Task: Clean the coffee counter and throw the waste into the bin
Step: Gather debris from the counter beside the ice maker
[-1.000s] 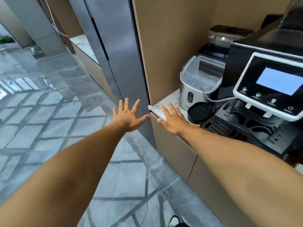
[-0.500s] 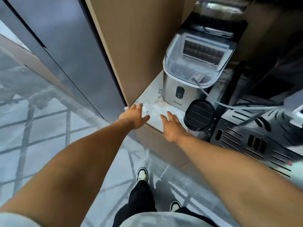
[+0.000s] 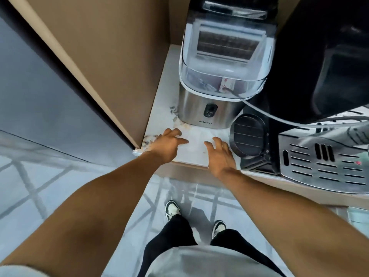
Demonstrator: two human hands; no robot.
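The white coffee counter (image 3: pixel 196 154) runs along a brown wall, with brownish stains and crumbs (image 3: pixel 151 139) at its front left corner. My left hand (image 3: pixel 167 145) hovers over that dirty corner, fingers spread and empty. My right hand (image 3: pixel 219 156) is over the counter's front edge, fingers apart, holding nothing. Between the two hands lies a patch of bare white surface. No bin is in view.
A steel ice maker (image 3: pixel 221 76) with a clear lid stands just behind my hands. A round black grille (image 3: pixel 248 134) and the coffee machine's slotted drip tray (image 3: pixel 323 162) sit to the right. A brown wall panel (image 3: pixel 111 56) closes the left side.
The view has tilted down and closer to the counter. Both hands have moved from the counter's edge to over its surface in front of the ice maker.
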